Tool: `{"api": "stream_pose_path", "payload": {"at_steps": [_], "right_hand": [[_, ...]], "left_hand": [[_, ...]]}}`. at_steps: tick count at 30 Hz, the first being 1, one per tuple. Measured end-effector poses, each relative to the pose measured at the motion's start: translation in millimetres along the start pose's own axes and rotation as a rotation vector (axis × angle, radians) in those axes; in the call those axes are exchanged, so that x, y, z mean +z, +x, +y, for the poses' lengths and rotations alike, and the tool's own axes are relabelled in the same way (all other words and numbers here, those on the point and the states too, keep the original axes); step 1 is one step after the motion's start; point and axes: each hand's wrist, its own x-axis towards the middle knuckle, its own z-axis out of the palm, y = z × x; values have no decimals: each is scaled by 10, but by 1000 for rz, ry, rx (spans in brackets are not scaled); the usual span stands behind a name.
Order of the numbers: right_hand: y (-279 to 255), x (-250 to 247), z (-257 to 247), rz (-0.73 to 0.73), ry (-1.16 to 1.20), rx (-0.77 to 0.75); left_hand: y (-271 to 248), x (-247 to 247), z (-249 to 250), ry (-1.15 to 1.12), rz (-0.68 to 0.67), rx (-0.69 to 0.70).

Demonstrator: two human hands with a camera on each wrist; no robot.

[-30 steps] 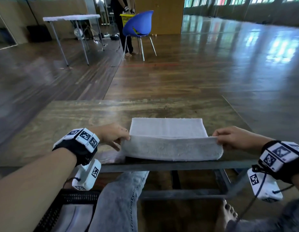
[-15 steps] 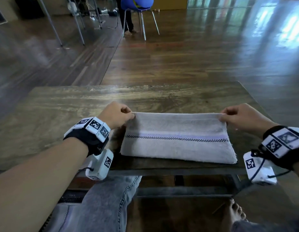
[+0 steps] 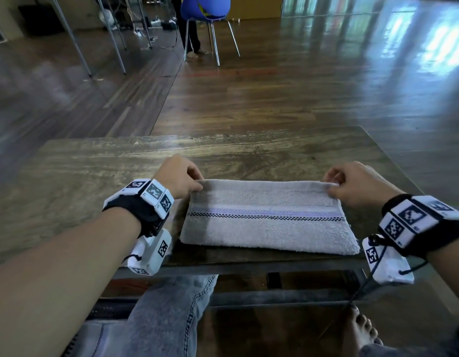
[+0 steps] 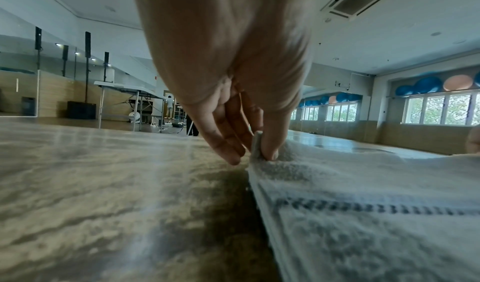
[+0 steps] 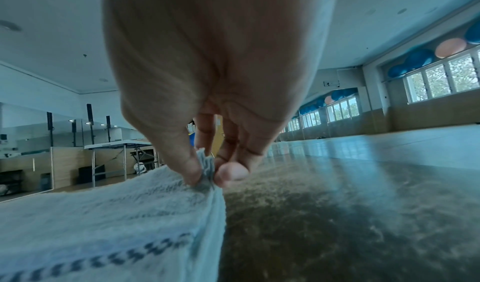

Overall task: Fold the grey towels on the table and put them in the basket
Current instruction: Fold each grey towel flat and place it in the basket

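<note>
A grey towel (image 3: 269, 228) with a dark checked stripe lies folded into a long band near the front edge of the wooden table (image 3: 94, 171). My left hand (image 3: 180, 177) pinches its far left corner between thumb and fingers; the left wrist view shows the towel edge (image 4: 257, 144) nipped there. My right hand (image 3: 352, 181) pinches the far right corner, and in the right wrist view the layered towel corner (image 5: 206, 167) sits between thumb and fingertips. Both corners are held just above the tabletop. Only a dark edge of the basket (image 3: 107, 309) shows under the table at lower left.
My jeans-clad knee (image 3: 169, 313) and a bare foot (image 3: 362, 331) are below the table's front edge. Across the wooden floor stand a blue chair (image 3: 205, 9) with a person's legs behind it and a folding table's legs (image 3: 112, 34).
The near edge of the towel has been carried over to the far edge, so the striped side now faces up. Both hands moved away from me with the corners.
</note>
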Motion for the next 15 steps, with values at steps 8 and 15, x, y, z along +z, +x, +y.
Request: {"api": "stream_pose_path", "payload": {"at_steps": [8, 15], "right_hand": [[-120, -425, -315, 66, -10, -71], [-484, -577, -298, 542, 159, -268]], "left_hand": [[-137, -404, 343, 141, 37, 130], [-512, -633, 385, -55, 529, 234]]}}
